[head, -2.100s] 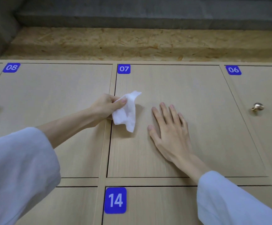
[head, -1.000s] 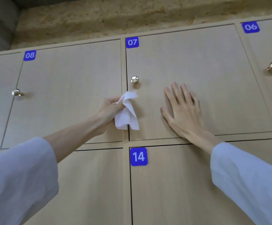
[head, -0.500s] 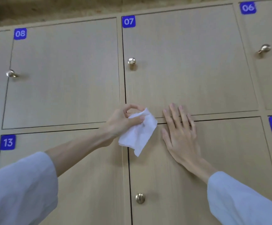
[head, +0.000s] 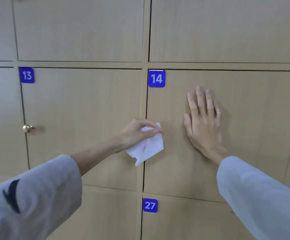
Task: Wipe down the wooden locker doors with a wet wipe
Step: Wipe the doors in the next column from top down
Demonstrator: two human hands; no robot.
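White crumpled wet wipe (head: 146, 148): pinched in left hand (head: 135, 134), hanging below its fingertips over door 14's edge (head: 172, 170) (right hand (head: 201, 122) flat, empty, alongside); risk: loose pinch, wipe slips.

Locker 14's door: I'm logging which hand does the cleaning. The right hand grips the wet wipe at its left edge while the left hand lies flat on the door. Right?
Not quite: the hands are swapped. In the head view, the left hand grips the wet wipe at the left edge of locker 14's door, while the right hand lies flat on it.
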